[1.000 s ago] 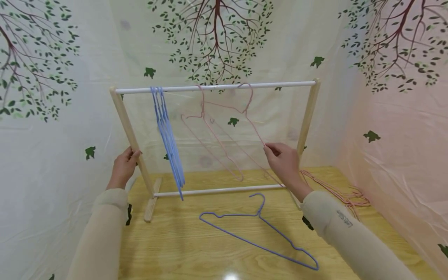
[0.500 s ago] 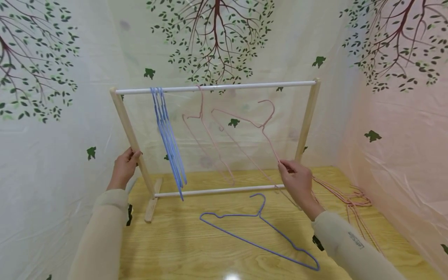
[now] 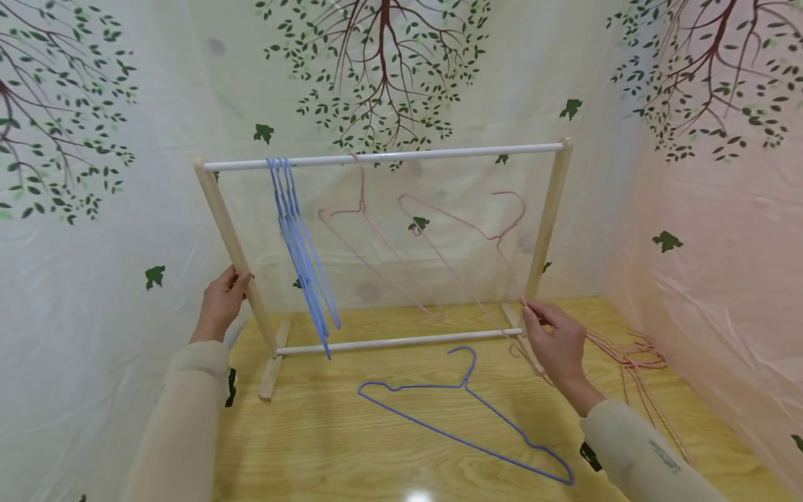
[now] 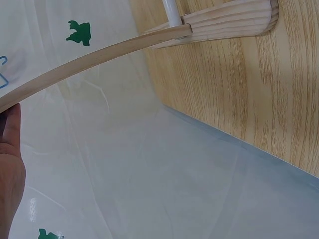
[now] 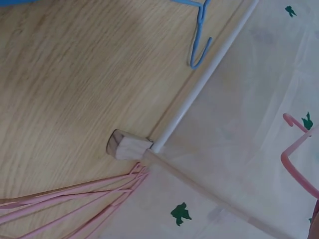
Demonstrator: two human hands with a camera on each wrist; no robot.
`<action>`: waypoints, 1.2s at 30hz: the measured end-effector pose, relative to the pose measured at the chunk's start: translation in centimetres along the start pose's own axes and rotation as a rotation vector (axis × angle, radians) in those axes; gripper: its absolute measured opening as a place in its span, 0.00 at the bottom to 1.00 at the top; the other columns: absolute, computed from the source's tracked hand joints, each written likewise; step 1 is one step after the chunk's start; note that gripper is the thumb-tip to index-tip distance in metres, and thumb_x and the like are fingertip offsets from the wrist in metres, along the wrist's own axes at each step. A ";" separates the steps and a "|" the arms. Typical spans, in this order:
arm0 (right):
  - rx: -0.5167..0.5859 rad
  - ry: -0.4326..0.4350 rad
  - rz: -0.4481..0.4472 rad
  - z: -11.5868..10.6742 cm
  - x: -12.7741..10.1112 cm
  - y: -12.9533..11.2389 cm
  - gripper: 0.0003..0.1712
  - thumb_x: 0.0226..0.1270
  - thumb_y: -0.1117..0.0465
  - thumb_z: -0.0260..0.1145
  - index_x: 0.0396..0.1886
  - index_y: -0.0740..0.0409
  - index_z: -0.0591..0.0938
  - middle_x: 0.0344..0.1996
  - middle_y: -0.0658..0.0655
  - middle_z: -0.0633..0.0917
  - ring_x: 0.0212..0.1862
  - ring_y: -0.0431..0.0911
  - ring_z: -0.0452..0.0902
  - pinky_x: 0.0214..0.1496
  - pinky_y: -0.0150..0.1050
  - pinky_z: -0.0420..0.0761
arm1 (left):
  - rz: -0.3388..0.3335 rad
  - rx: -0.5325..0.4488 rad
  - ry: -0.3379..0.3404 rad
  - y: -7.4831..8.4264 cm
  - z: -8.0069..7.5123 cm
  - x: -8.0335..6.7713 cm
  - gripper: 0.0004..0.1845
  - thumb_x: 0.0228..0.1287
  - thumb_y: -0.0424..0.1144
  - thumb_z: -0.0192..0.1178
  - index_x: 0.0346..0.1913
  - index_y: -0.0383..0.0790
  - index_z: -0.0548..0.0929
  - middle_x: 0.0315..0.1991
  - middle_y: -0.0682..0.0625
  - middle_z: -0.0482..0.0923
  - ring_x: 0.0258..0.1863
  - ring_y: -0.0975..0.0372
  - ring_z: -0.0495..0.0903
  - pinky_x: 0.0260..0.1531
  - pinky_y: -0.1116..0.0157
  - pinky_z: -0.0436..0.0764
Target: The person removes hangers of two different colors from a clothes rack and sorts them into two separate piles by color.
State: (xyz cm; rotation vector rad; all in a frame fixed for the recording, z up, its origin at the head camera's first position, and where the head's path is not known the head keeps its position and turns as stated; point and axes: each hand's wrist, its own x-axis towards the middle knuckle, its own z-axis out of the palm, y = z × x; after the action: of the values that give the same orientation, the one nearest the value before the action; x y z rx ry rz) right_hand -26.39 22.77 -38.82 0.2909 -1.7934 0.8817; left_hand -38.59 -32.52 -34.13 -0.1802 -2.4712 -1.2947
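At the left side of a small clothes rack, my left hand (image 3: pixel 221 301) grips its wooden post (image 3: pixel 227 233); the left wrist view shows the fingers (image 4: pixel 12 130) against that post. My right hand (image 3: pixel 557 345) pinches a pink hanger (image 3: pixel 500 238) by its side, near the right post (image 3: pixel 551 216). This hanger's hook stands below the white top bar (image 3: pixel 426 155), off it. Another pink hanger (image 3: pixel 362 203) hangs from the middle of the bar. Several blue hangers (image 3: pixel 300 254) hang bunched towards the left end. In the right wrist view only a sliver of my right hand (image 5: pixel 314 226) shows.
A blue hanger (image 3: pixel 433 431) lies flat on the wooden table (image 3: pixel 301 446) before the rack. Several pink hangers (image 3: pixel 640 359) lie piled at the right. A white lower bar (image 3: pixel 401 341) joins the rack's feet. Printed plastic sheeting (image 3: pixel 709 300) encloses the table.
The pink hanger in my right hand has come off the top bar and moved right and down. The hanging pink hanger sways slightly. My left hand stays on the post.
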 end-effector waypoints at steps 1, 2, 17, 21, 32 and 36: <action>-0.001 0.006 0.000 -0.2 -0.1 0.1 0.11 0.53 0.78 0.73 0.37 0.66 0.90 0.30 0.62 0.88 0.30 0.28 0.77 0.34 0.16 0.74 | -0.001 0.001 0.001 0.0 0.0 0.0 0.24 0.81 0.47 0.44 0.64 0.30 0.73 0.54 0.30 0.76 0.54 0.43 0.76 0.49 0.64 0.83; 0.004 0.010 0.003 -0.5 -0.1 0.1 0.11 0.53 0.78 0.73 0.37 0.66 0.90 0.31 0.62 0.88 0.31 0.27 0.76 0.35 0.16 0.74 | -0.003 0.001 0.003 0.0 0.0 0.0 0.24 0.81 0.46 0.44 0.64 0.30 0.73 0.54 0.30 0.76 0.54 0.43 0.76 0.50 0.62 0.83; 0.085 0.159 0.001 -4.5 -0.3 -2.4 0.05 0.56 0.81 0.67 0.33 0.79 0.85 0.26 0.72 0.84 0.34 0.26 0.76 0.39 0.19 0.75 | -0.016 -0.002 0.017 0.2 -0.1 -0.7 0.23 0.81 0.46 0.44 0.63 0.30 0.73 0.53 0.30 0.77 0.54 0.44 0.77 0.52 0.58 0.83; 0.080 0.203 0.010 -5.3 -0.6 -1.8 0.05 0.55 0.81 0.67 0.33 0.79 0.86 0.28 0.68 0.86 0.35 0.26 0.77 0.40 0.19 0.75 | -0.017 -0.002 0.013 0.2 -0.2 -0.8 0.23 0.81 0.46 0.45 0.64 0.30 0.73 0.54 0.30 0.77 0.54 0.44 0.76 0.53 0.59 0.83; 0.058 0.344 0.027 -8.0 -1.2 -0.2 0.05 0.56 0.75 0.67 0.30 0.77 0.87 0.28 0.57 0.88 0.34 0.26 0.78 0.39 0.18 0.74 | -0.014 -0.012 0.019 0.3 -0.2 -1.0 0.24 0.80 0.48 0.44 0.63 0.30 0.73 0.55 0.29 0.76 0.55 0.43 0.76 0.55 0.55 0.81; 0.085 0.379 0.027 -9.0 -1.2 -0.2 0.06 0.56 0.75 0.66 0.28 0.78 0.86 0.27 0.61 0.88 0.33 0.28 0.79 0.38 0.18 0.75 | -0.012 -0.007 0.034 0.2 -0.1 -1.0 0.24 0.80 0.47 0.45 0.61 0.29 0.74 0.55 0.29 0.77 0.54 0.44 0.77 0.52 0.62 0.83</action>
State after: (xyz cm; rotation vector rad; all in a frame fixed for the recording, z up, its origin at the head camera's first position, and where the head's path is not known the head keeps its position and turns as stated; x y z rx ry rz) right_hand -19.37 28.55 -38.34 0.1411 -1.4145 0.9633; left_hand -37.62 -32.48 -34.27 -0.1437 -2.4437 -1.3007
